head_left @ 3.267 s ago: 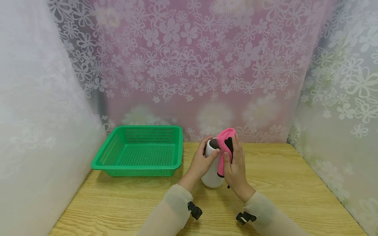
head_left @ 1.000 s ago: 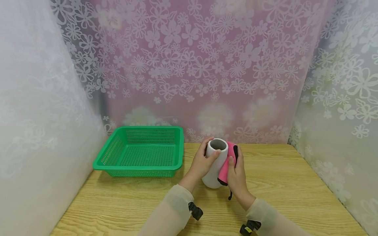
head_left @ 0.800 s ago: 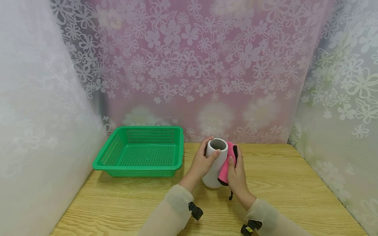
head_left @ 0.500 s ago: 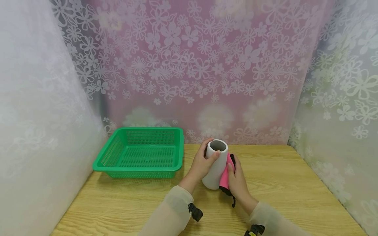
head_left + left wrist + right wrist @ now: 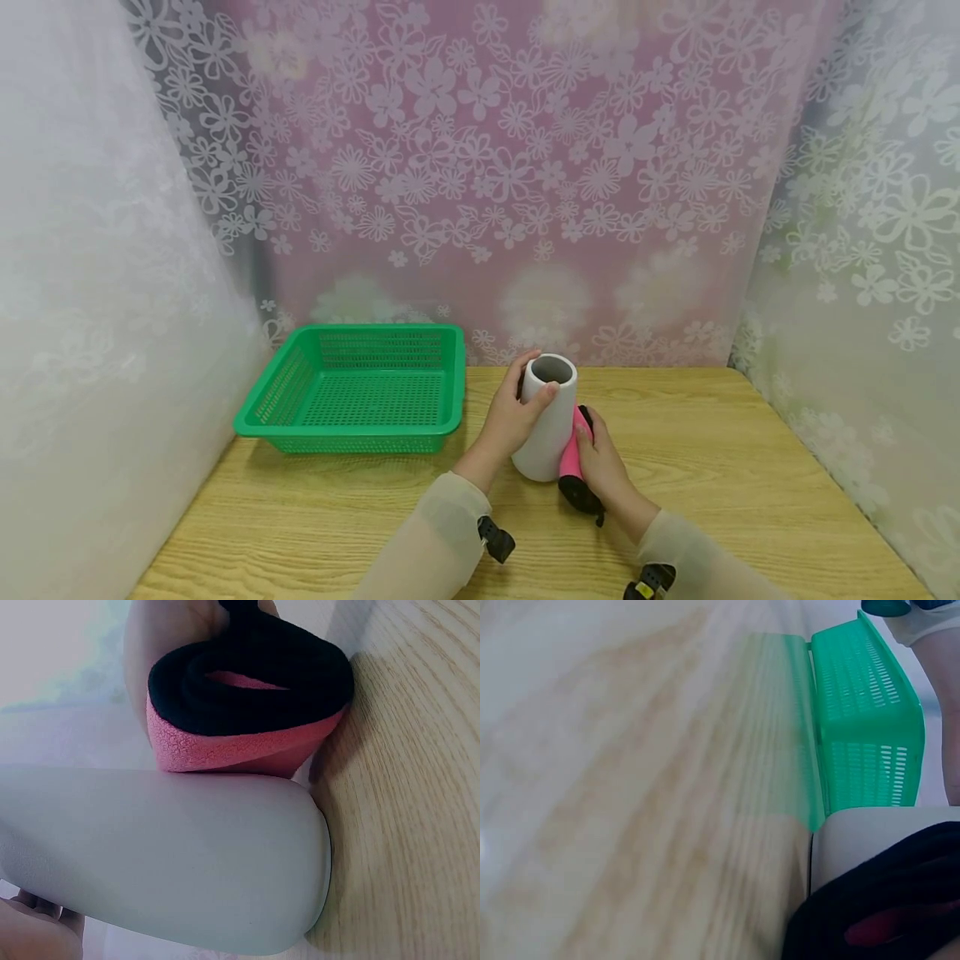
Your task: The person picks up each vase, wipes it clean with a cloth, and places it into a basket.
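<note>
A white vase (image 5: 545, 433) with an open round mouth stands on the wooden table. Around its upper part my left hand (image 5: 512, 417) curls, thumb near the rim. My right hand (image 5: 603, 467) holds a folded pink cloth with black edging (image 5: 572, 454) against the vase's lower right side. In the left wrist view the pink cloth (image 5: 225, 742) touches the side of the white vase (image 5: 172, 855), close to the table. Part of the right hand's fingers is hidden behind the cloth. A short black loop hangs from the cloth's lower end.
On the table's left side sits a green perforated plastic basket (image 5: 351, 430) with nothing in it. The wooden table (image 5: 720, 483) extends to the right of the hands. Flowered curtains (image 5: 495, 167) enclose the back and both sides.
My right hand has slid the cloth down along the vase, from its rim to the lower right side. The left hand keeps its grip on the vase, which stays in place.
</note>
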A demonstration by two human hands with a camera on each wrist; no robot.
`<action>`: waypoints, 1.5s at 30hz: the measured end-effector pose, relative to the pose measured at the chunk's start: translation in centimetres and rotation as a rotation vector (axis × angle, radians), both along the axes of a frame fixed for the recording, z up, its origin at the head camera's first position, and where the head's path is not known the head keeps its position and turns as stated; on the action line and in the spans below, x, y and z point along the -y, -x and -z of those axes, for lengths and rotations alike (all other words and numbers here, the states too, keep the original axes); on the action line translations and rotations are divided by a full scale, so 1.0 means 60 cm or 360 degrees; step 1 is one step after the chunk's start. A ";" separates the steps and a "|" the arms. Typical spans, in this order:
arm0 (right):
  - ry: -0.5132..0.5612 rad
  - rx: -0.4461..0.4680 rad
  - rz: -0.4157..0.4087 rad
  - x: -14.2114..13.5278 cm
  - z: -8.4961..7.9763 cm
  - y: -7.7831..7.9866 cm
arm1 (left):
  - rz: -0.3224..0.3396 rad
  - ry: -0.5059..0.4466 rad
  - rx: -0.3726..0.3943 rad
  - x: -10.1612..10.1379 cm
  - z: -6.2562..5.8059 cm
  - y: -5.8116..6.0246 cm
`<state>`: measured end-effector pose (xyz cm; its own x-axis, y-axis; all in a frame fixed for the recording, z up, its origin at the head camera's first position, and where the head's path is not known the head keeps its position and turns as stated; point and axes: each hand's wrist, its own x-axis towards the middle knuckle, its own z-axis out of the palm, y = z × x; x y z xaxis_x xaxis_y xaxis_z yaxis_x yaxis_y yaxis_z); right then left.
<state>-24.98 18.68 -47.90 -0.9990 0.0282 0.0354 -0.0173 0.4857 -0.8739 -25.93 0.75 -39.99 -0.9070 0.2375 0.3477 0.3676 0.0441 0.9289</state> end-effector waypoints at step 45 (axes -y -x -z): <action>-0.0116 -0.0003 -0.0261 -0.071 -0.156 -0.025 | -0.0016 -0.0011 0.0037 -0.010 0.039 0.033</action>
